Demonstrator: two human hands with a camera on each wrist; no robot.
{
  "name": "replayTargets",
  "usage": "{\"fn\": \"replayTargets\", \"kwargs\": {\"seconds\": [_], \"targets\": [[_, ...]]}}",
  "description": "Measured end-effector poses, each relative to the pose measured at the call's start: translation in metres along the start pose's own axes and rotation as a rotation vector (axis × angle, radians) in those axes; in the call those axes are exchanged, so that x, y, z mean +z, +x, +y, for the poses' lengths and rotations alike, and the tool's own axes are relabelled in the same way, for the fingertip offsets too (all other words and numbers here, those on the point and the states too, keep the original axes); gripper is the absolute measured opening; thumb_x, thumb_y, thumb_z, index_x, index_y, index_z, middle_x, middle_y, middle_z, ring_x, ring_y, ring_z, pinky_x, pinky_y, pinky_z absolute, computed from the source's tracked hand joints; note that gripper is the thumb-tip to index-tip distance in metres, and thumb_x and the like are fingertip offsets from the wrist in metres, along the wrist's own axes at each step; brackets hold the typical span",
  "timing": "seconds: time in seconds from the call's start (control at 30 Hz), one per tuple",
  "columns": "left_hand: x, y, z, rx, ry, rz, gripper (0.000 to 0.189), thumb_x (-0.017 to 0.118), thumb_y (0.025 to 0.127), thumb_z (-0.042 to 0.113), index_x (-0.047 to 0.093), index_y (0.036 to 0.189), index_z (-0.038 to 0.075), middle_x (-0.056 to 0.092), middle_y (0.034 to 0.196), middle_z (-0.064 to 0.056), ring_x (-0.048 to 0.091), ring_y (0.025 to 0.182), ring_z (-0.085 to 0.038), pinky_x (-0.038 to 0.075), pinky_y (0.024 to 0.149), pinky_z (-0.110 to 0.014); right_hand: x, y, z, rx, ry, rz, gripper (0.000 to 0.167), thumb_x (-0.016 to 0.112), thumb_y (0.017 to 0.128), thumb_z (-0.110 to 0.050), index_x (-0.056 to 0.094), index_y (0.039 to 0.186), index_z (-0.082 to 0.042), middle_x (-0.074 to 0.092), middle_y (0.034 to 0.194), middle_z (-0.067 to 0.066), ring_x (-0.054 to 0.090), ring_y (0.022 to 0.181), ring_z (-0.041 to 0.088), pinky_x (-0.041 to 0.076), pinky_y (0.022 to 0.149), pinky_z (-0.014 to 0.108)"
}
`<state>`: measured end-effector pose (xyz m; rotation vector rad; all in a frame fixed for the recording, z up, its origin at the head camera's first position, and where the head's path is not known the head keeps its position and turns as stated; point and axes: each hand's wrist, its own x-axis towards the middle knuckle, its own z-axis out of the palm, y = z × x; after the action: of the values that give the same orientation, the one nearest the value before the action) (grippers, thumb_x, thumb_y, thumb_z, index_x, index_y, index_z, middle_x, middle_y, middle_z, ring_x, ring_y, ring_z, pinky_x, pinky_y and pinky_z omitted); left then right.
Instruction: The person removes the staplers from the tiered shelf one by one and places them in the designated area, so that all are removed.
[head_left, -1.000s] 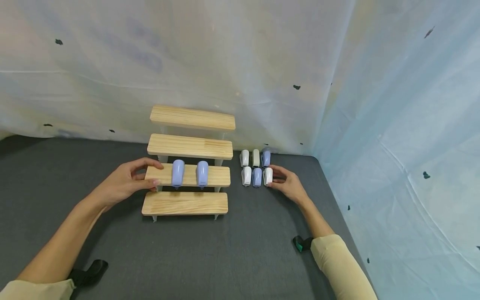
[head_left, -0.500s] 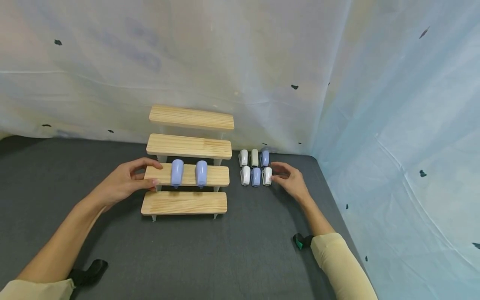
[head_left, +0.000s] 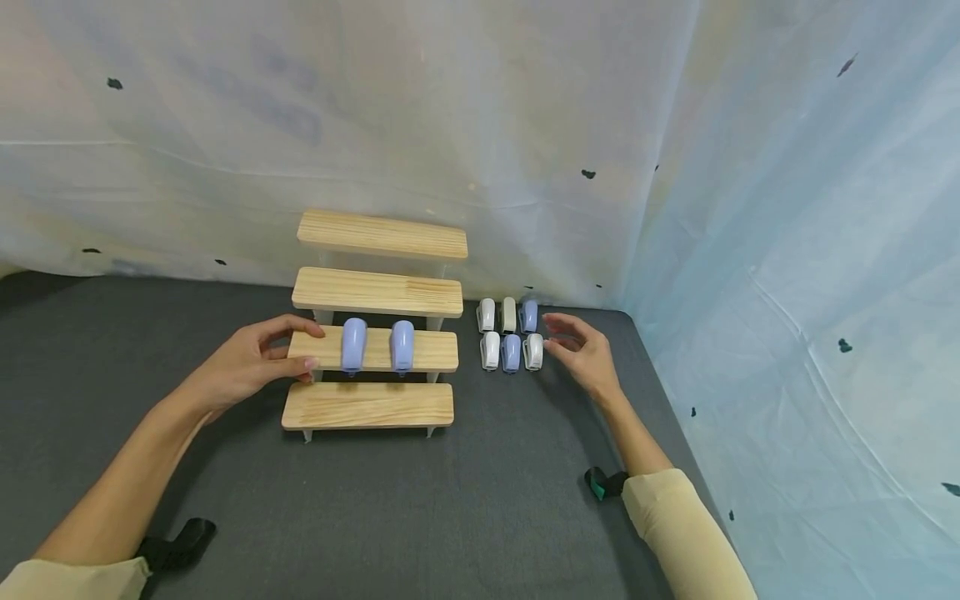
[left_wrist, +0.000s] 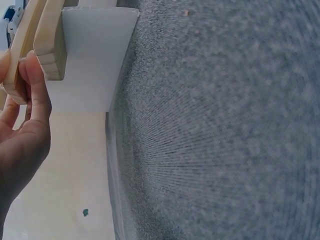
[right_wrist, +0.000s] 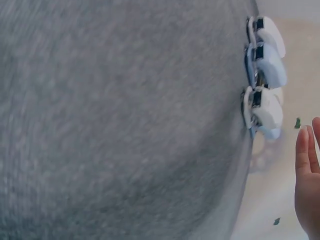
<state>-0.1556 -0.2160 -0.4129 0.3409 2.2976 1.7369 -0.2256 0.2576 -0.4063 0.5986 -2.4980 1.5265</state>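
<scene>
My left hand (head_left: 238, 367) grips the left end of a wooden shelf board (head_left: 378, 357), second from the bottom of a stepped rack; in the left wrist view thumb and fingers (left_wrist: 37, 85) pinch the board's end. On that board stand two blue mini staplers, a left one (head_left: 354, 343) and a right one (head_left: 402, 345). My right hand (head_left: 588, 358) hovers, fingers relaxed, just right of the front-row white stapler (head_left: 533, 352), apart from it and holding nothing. Beside that one are a blue stapler (head_left: 511, 353) and another white stapler (head_left: 490, 351).
Behind the front row stand a white stapler (head_left: 486, 315), a pale green stapler (head_left: 508, 316) and a blue stapler (head_left: 528, 316). Three more rack boards, including the lowest board (head_left: 367, 407), have nothing on them. Sheet walls rise behind and right of the dark grey tabletop (head_left: 420, 517).
My right hand has let go of the front-row white stapler and drawn back a little to the right. My left hand keeps its hold on the board.
</scene>
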Motion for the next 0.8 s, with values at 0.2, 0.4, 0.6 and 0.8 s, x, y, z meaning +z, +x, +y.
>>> {"fn": "replayTargets", "kwargs": {"seconds": [0.2, 0.4, 0.6, 0.8], "targets": [[0.001, 0.001, 0.0, -0.007, 0.002, 0.0, 0.053, 0.071, 0.094, 0.027, 0.049, 0.137, 0.006, 0.03, 0.154, -0.018, 0.07, 0.087, -0.025, 0.058, 0.08, -0.039, 0.005, 0.002, -0.013, -0.053, 0.072, -0.007, 0.042, 0.069, 0.087, 0.012, 0.057, 0.127, 0.013, 0.059, 0.127, 0.031, 0.055, 0.116, 0.048, 0.047, 0.095, 0.059], [0.0, 0.001, -0.001, -0.005, 0.002, -0.003, 0.052, 0.071, 0.094, 0.026, 0.048, 0.137, 0.006, 0.029, 0.153, -0.019, 0.07, 0.087, -0.024, 0.058, 0.079, -0.038, 0.014, 0.006, -0.028, -0.104, 0.103, -0.022, 0.041, 0.068, 0.087, 0.013, 0.057, 0.127, 0.014, 0.058, 0.126, 0.032, 0.055, 0.114, 0.049, 0.047, 0.093, 0.06], [0.0, 0.001, 0.0, 0.0, 0.003, -0.006, 0.052, 0.071, 0.094, 0.025, 0.048, 0.137, 0.005, 0.03, 0.154, -0.02, 0.07, 0.087, -0.024, 0.058, 0.079, -0.036, 0.02, 0.009, -0.042, -0.112, 0.099, -0.048, 0.042, 0.068, 0.088, 0.01, 0.057, 0.128, 0.011, 0.06, 0.127, 0.029, 0.057, 0.115, 0.043, 0.05, 0.095, 0.049], [-0.001, 0.001, -0.001, -0.003, -0.004, -0.005, 0.052, 0.071, 0.094, 0.026, 0.049, 0.136, 0.006, 0.03, 0.153, -0.018, 0.07, 0.088, -0.024, 0.058, 0.08, -0.037, 0.023, 0.013, -0.055, -0.153, 0.129, -0.067, 0.045, 0.069, 0.086, 0.013, 0.056, 0.129, 0.013, 0.061, 0.126, 0.027, 0.055, 0.113, 0.049, 0.048, 0.093, 0.059]]}}
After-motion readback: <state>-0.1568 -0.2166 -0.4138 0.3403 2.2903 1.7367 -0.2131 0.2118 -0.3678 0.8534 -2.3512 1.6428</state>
